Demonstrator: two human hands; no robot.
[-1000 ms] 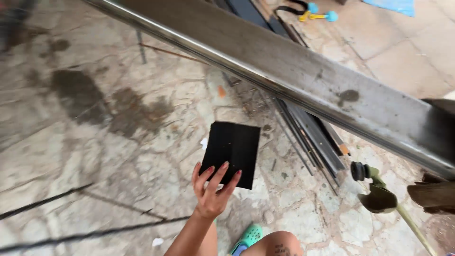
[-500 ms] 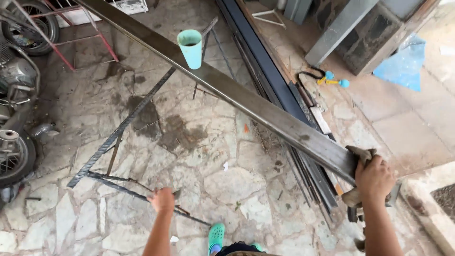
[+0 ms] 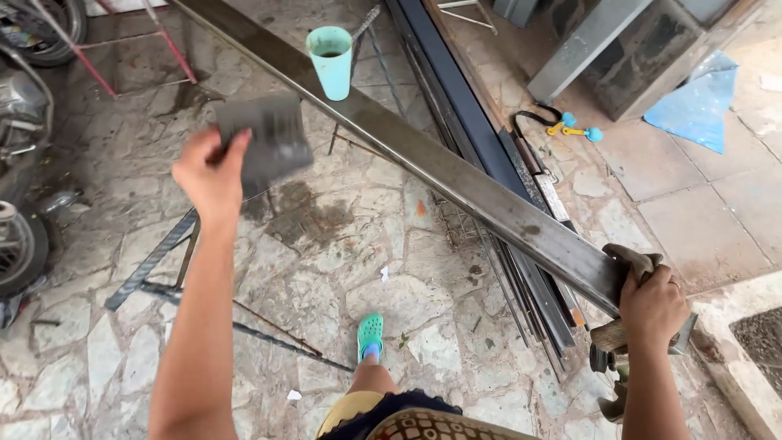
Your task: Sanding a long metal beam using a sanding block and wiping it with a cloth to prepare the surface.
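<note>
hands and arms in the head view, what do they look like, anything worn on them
Both arms are bare as far as the view shows, with no sleeves, gloves or watch visible. The left hand is bare and a little motion-blurred. The right hand wears a thin ring on one finger.

A stone-paved floor [image 3: 342,269] carries stacked metal bars [image 3: 489,187], thin rods [image 3: 269,330] and a blue sheet [image 3: 692,102].

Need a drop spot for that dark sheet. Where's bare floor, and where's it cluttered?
Bare stone floor lies between the long steel beam, the green clog and the angle bars at left. Crowded: metal strips under the beam, and the motorbike at far left.
</note>
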